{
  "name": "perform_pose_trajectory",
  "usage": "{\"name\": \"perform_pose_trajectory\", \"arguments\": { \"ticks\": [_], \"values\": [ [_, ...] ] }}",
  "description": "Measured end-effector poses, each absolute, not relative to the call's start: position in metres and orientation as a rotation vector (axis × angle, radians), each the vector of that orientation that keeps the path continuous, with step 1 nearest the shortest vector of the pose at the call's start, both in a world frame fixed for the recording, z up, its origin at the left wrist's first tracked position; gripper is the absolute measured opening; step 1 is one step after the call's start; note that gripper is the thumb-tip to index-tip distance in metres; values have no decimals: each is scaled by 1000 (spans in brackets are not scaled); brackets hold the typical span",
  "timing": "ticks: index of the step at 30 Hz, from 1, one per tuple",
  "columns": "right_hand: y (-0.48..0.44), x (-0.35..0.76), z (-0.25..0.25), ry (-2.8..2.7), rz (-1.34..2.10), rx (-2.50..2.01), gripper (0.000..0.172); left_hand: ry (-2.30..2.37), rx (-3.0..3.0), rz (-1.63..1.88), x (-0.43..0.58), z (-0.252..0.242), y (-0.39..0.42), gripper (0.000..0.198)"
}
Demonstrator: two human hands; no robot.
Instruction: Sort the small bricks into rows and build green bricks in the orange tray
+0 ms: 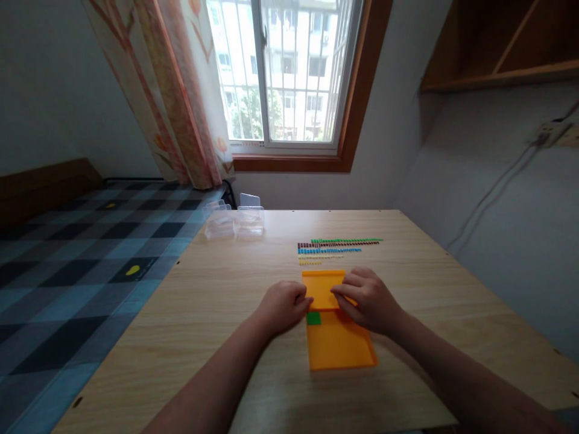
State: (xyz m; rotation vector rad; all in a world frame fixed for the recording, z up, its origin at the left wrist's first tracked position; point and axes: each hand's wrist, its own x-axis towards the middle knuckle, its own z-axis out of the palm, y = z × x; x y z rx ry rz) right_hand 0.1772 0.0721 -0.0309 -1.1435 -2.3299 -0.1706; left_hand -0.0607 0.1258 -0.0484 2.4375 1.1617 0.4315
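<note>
Two shallow orange trays lie end to end on the table, the far tray above the near tray. A flat green square piece sits in the near tray's upper left corner. My left hand is closed at the left side, with curled fingers and the thumb on the tray edge where the two meet. Over the right side of the far tray, my right hand has its fingers drawn together in a pinch. Anything between those fingertips is hidden or too small to make out.
Beyond the trays lie rows of small pieces: green, dark brown, blue, pale and yellow. Clear plastic boxes stand at the wooden table's far left. A checked bed adjoins on the left.
</note>
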Motion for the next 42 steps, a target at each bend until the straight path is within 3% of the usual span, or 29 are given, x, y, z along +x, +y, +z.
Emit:
{"name": "perform_pose_trajectory", "arguments": {
  "ticks": [9,16,28,42],
  "values": [
    [204,182,-10,-2262,-142,-1695,19,1154,2433,439,-61,-50,128,34],
    [281,169,-21,-2275,-19,-1890,17,1100,2412,482,-62,-51,127,33],
    [304,150,-40,-2171,145,-2124,27,1100,2471,458,-63,-52,125,28],
    [295,126,-36,-2178,109,-2170,21,1117,2474,482,-62,-54,127,29]
  ]
}}
